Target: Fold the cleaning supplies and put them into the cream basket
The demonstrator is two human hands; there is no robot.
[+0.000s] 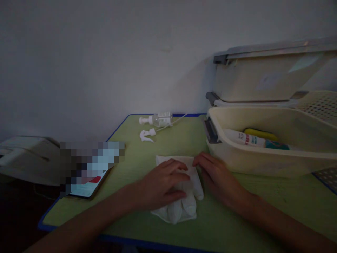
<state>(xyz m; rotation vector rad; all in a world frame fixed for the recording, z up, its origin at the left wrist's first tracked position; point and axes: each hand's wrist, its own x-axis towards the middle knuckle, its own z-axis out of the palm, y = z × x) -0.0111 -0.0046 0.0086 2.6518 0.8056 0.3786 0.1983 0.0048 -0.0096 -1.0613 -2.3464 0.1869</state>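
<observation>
Left fingers (pixel 177 180) loose over white glove (pixel 189 204) — right fingers (pixel 204 160) at its edge, grip unclear — bin (pixel 251 164) near.

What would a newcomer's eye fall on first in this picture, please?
Probably the white glove, lying on the green table at lower centre, with the left hand over it and the right hand at its edge. Then perhaps the cream bin at right, its lid raised, a bottle inside.

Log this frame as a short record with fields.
Left hand: over the white glove, contact unclear
Right hand: fingertips at the glove's far right corner
Surface: blue-edged green table
Container: cream bin, right, lid raised; white bottle and yellow item inside
Farther back: pump bottle on its side, white spray head
Left: phone, partly pixelated
</observation>
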